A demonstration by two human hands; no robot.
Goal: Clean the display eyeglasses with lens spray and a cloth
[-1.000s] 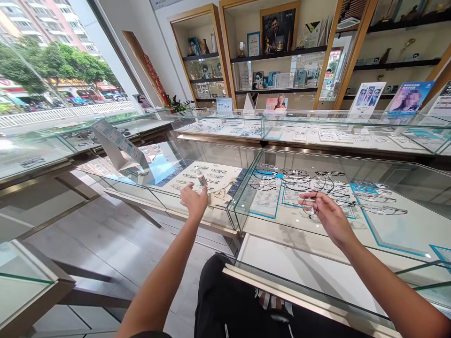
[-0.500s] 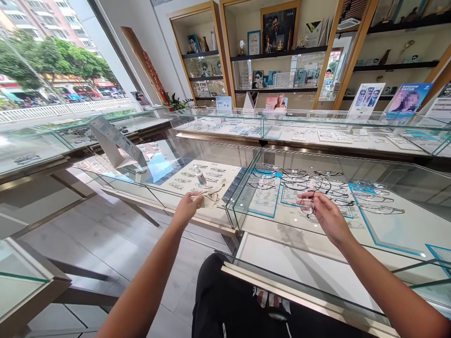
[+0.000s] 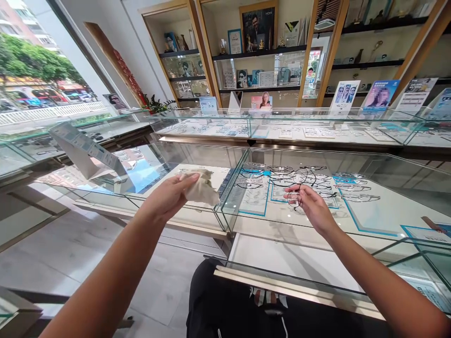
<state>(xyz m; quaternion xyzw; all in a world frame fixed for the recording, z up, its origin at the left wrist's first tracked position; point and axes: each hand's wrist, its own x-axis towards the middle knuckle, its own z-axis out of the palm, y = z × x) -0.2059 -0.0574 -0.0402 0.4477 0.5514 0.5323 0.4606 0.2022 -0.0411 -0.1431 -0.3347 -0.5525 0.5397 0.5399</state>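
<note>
"Glass counters (image 3: pixel 197 216) are seen closest. What is held over them?"

"A pale cloth (image 3: pixel 201 189) is pinched by the left hand (image 3: pixel 168 198); a pair of thin-rimmed glasses (image 3: pixel 295 200) is clamped between the fingertips of the right hand (image 3: pixel 314 208)."

"How much is done?"

"Both are already in hand. Cloth and glasses are held apart, so contact between them seems left unmade."

"And beyond?"

"Spectacle frames (image 3: pixel 281 175) are displayed under the glass; farther back, wooden shelving (image 3: pixel 206 51) is lined with framed pictures (image 3: pixel 259 30)."
</note>
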